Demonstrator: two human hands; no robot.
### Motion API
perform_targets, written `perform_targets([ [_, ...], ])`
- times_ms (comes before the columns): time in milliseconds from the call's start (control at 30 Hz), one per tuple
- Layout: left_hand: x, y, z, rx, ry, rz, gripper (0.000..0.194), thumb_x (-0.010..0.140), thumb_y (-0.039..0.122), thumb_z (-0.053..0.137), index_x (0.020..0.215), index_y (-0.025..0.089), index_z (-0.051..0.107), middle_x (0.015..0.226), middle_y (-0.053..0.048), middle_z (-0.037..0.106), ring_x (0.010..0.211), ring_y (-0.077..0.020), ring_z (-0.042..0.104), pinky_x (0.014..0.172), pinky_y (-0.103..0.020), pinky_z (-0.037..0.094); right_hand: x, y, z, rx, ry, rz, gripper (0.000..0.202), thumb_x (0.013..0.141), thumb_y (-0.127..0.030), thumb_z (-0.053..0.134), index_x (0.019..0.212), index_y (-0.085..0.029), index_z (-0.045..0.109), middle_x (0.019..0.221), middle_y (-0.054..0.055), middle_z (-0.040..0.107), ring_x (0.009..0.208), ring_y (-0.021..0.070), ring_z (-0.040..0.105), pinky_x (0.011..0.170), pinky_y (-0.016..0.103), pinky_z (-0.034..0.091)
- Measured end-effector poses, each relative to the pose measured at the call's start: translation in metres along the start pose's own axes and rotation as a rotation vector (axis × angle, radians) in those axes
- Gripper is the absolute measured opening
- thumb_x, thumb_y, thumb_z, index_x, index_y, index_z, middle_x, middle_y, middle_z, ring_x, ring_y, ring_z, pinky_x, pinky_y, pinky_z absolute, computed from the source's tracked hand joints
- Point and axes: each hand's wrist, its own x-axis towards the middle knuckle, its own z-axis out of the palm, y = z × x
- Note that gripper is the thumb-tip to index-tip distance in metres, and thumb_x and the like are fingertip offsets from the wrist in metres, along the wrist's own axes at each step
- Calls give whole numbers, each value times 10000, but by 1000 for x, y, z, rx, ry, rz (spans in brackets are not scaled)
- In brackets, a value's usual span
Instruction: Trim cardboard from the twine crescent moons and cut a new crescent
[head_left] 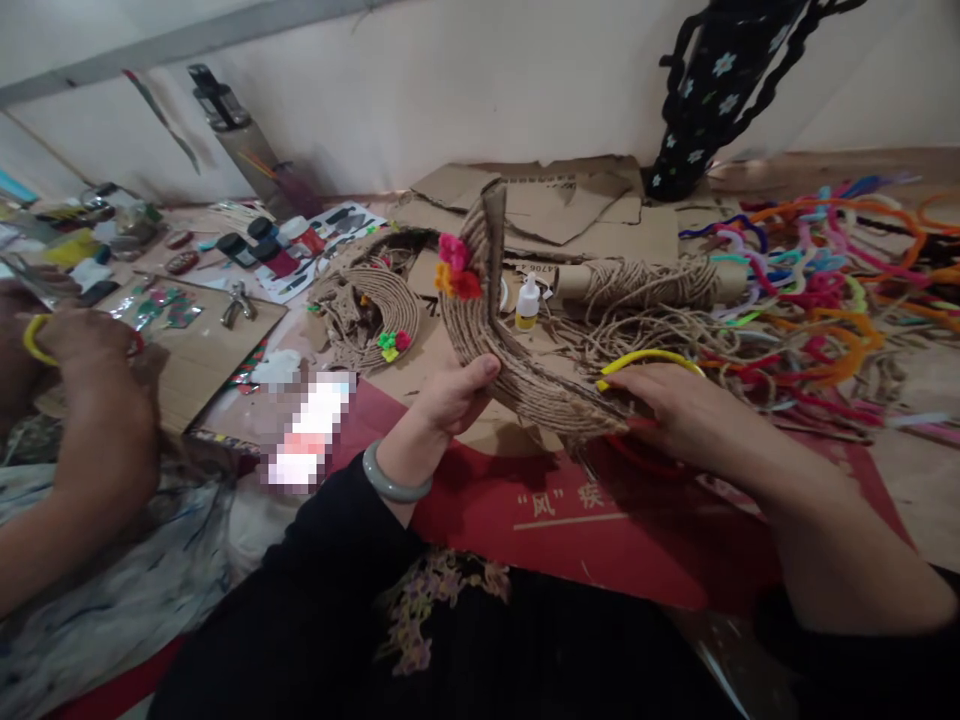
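A person's two bare hands hold a crescent of cardboard (534,388) covered in rows of brown twine, raised in the middle of the view above a red sheet (570,530) with pale printed writing. The left hand (460,398), wearing a grey-green bangle (396,478), is closed on the crescent's lower left curve, thumb pressed on the front. The right hand (664,405) is at the crescent's right tip, fingers bent together — whether they pinch the tip itself I cannot tell. A yellow strip (652,355) arcs over this hand and a red strip (649,460) curves below it; what they belong to is unclear. Pink, orange and red flowers (457,268) sit on the crescent's upper left arm.

Just behind the crescent stands a small glue bottle (527,306). To the left lies a twine-covered ring (401,300) with small bright flowers; to the right, a tube wound with twine (649,282), loose twine (660,335) and a tangle of colourful pipe cleaners (832,275). A black flowered cup (701,105) stands against the wall — and at far left a co-worker's hand (88,338) is beside a cardboard panel (184,375).
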Motion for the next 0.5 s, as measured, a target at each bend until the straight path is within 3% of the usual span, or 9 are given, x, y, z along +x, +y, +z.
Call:
perform_targets([
  [133,-4,-7,8,25,-91,-36,489,452,417,968,762,187,668,757,-14,700,742,-195,676,775,-345,572,5,-26,-24,335,167,155,336,900,-433,548,1129,-236,694,1140,134,741,1031,335,705,885,502,573],
  [267,-10,-10,19,88,-247,-86,365,552,333,938,790,163,719,777,-28,702,744,-190,668,788,-348,576,12,-58,-31,655,210,162,275,895,-448,559,1050,-259,684,1024,87,758,925,279,721,800,425,592],
  [400,-14,-10,26,118,-361,-185,348,575,323,922,813,167,723,764,-23,691,750,-192,665,796,-368,581,16,-66,-22,666,186,155,213,870,-441,611,884,-235,663,764,27,697,685,200,652,639,338,536],
  [500,-15,-10,27,119,-371,-178,373,550,348,935,786,161,714,751,-15,688,710,-161,642,760,-335,575,16,-63,-19,648,191,155,229,857,-462,637,851,-234,655,700,4,656,628,175,599,597,316,489],
])
